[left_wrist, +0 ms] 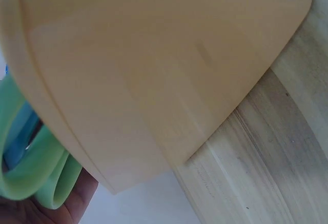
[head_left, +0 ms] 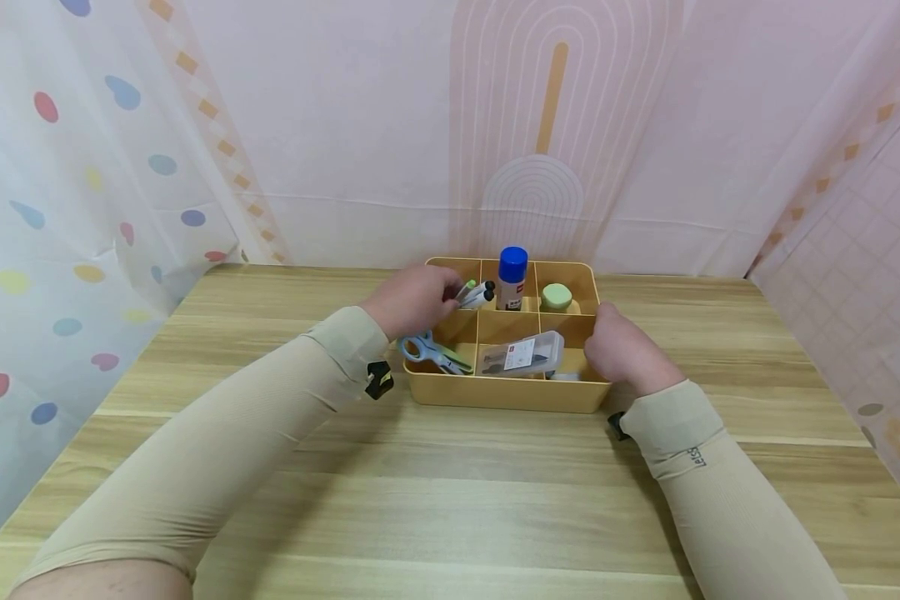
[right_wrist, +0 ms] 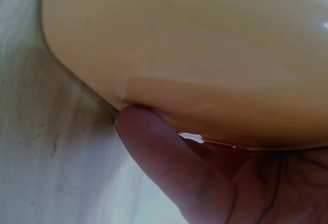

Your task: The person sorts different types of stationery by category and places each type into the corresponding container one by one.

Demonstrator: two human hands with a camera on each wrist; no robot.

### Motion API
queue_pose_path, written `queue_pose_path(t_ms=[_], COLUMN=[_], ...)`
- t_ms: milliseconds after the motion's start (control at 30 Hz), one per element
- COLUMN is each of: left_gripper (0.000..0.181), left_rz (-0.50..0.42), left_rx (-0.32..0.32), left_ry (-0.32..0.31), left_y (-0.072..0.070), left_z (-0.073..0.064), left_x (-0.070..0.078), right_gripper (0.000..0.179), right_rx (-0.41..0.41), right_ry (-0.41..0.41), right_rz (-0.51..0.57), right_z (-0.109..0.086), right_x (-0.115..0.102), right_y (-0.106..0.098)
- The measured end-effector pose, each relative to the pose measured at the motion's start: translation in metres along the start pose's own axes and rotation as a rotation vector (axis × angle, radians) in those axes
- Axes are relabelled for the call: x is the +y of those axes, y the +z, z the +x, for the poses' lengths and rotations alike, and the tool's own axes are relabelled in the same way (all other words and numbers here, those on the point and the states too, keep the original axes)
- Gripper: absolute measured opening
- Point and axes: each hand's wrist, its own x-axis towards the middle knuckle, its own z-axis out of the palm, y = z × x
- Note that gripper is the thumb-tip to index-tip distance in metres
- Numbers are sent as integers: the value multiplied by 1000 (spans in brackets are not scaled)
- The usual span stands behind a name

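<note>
A yellow-orange desk organizer [head_left: 506,393] with several compartments stands on the table. My left hand [head_left: 412,298] reaches over its back left compartment, with fingers curled at a bundle of markers [head_left: 477,295] with black caps and one green end; the fingertips are partly hidden. Below that hand lie blue and green scissors [head_left: 429,352], whose green handle loops [left_wrist: 31,167] show in the left wrist view. My right hand [head_left: 630,350] grips the organizer's right end, the thumb [right_wrist: 164,162] against the outer wall [right_wrist: 179,39].
In the organizer, a blue-capped glue stick [head_left: 512,279] stands upright at the back middle and a pale green round item [head_left: 557,297] sits back right. A clear labelled case [head_left: 521,354] lies tilted across the front. Patterned curtains [head_left: 345,125] hang behind the wooden table [head_left: 450,500].
</note>
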Motion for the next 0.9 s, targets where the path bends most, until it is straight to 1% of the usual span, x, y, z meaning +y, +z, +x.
queue_pose_path(t_ms=[233, 433, 667, 900], left_gripper=[23, 23, 24, 25], left_rz=[28, 50, 44, 26], left_rx=[-18, -11, -20, -17], left_ry=[-7, -1, -6, -14], left_y=[1, 3, 3, 3], left_z=[1, 2, 2, 0], left_x=[3, 3, 4, 4], right_gripper=[60, 61, 62, 63], right_rx=[-1, -6, -15, -28], right_ry=[-2, 9, 15, 30], right_rz=[0, 9, 5, 18], right_z=[0, 0, 0, 1], right_x=[0, -1, -1, -2], right_y=[-1, -1, -1, -1])
